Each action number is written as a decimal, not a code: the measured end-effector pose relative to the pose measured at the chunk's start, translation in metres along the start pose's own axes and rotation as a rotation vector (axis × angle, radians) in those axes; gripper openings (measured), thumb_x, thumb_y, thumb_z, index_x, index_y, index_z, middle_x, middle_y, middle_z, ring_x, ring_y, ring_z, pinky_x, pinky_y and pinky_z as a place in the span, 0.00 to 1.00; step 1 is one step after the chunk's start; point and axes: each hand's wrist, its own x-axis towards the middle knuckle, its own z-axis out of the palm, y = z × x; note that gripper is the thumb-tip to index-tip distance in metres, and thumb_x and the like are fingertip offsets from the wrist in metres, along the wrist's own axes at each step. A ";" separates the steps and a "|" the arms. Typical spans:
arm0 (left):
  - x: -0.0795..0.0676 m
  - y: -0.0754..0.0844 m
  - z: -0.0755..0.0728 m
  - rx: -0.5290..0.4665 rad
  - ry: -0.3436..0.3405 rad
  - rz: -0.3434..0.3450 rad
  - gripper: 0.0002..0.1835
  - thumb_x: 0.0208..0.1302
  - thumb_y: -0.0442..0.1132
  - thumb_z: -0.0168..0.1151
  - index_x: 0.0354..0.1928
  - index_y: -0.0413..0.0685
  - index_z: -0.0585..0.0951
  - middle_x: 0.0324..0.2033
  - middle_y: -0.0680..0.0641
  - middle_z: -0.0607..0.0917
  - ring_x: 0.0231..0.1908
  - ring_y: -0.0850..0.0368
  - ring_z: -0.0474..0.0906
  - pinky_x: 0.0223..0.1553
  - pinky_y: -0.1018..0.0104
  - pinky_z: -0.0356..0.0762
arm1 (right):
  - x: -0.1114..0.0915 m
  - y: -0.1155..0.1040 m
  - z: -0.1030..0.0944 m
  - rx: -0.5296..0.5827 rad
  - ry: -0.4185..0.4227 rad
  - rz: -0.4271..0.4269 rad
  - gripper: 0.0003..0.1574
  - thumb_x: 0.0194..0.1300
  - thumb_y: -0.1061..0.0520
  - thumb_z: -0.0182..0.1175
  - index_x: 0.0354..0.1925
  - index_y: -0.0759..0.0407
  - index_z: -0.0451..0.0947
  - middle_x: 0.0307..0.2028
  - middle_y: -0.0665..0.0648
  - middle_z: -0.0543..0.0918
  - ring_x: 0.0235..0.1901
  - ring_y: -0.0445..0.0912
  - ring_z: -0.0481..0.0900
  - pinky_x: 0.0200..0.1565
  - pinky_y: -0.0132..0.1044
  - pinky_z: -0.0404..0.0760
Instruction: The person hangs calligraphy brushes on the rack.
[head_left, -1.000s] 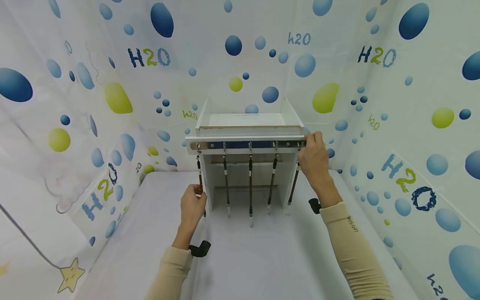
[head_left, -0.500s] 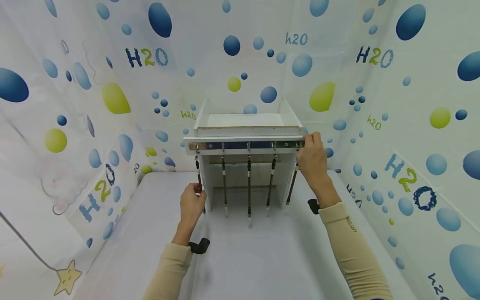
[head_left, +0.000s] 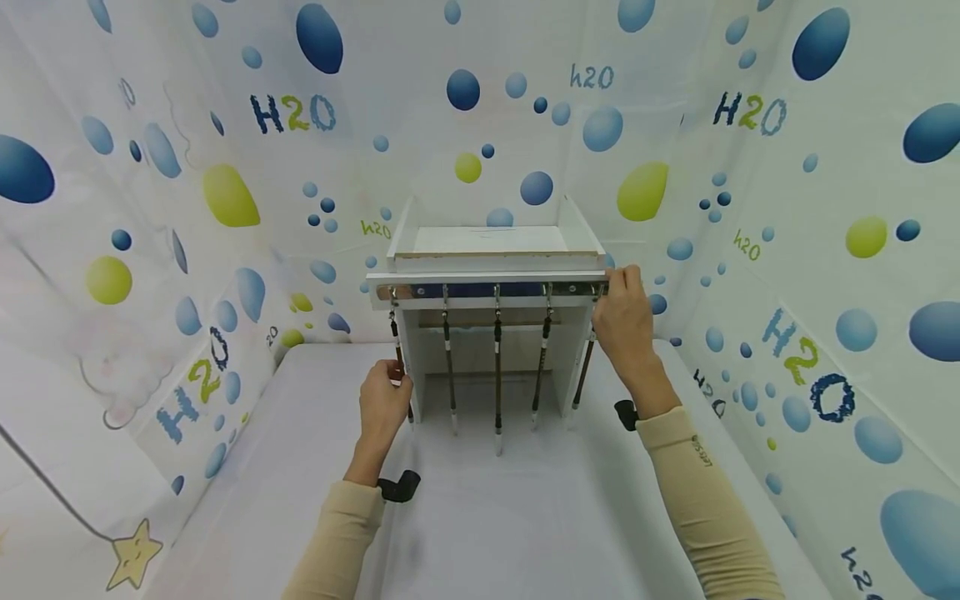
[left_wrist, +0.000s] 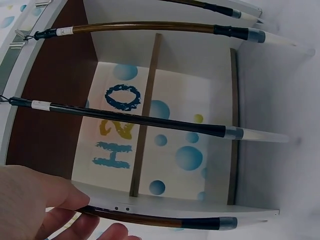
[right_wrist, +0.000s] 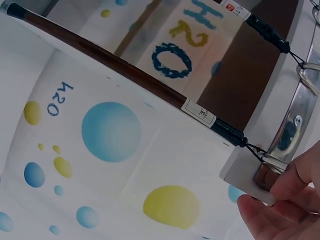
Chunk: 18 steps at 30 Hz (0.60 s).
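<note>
Several calligraphy brushes point(head_left: 498, 367) hang tip down by cords from hooks on a metal rail point(head_left: 525, 289), fixed along the front board of a small white shelf point(head_left: 491, 264). My left hand point(head_left: 386, 404) pinches the handle of the leftmost brush point(left_wrist: 155, 219) between thumb and fingers; its tip shows pale below. At the rail's other end, my right hand point(head_left: 624, 321) grips the corner of the front board point(right_wrist: 245, 175), thumb by the last hook point(right_wrist: 275, 162) and fingers underneath. The rightmost brush point(right_wrist: 110, 60) hangs from that hook, beside the right hand.
The shelf stands on a white-covered table point(head_left: 480, 517), with an open tray-like top point(head_left: 491, 240) and an open front behind the brushes. Walls with printed bubbles and lettering point(head_left: 294, 114) enclose the table at the back and sides.
My left hand has slid slightly up at the leftmost brush, which hangs a little differently at its lower end. The right hand keeps its grip on the board's corner.
</note>
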 end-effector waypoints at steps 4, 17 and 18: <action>0.001 0.001 -0.002 -0.001 -0.002 0.000 0.18 0.65 0.35 0.57 0.54 0.33 0.78 0.44 0.34 0.84 0.42 0.40 0.84 0.44 0.47 0.81 | -0.003 -0.001 -0.001 -0.021 -0.038 0.010 0.26 0.62 0.74 0.53 0.59 0.81 0.72 0.48 0.73 0.77 0.45 0.59 0.73 0.38 0.45 0.84; -0.015 0.019 -0.022 -0.027 -0.006 0.035 0.25 0.67 0.40 0.57 0.64 0.37 0.73 0.55 0.36 0.80 0.49 0.39 0.81 0.49 0.46 0.78 | -0.025 -0.001 0.002 0.143 -0.103 0.177 0.30 0.75 0.64 0.47 0.72 0.67 0.61 0.68 0.69 0.67 0.51 0.64 0.81 0.30 0.51 0.83; -0.017 0.020 -0.024 -0.025 -0.009 0.052 0.25 0.67 0.40 0.57 0.64 0.37 0.73 0.56 0.36 0.79 0.51 0.39 0.81 0.50 0.46 0.77 | -0.028 -0.002 0.002 0.150 -0.101 0.179 0.30 0.75 0.63 0.46 0.73 0.67 0.60 0.69 0.69 0.66 0.55 0.64 0.80 0.34 0.52 0.84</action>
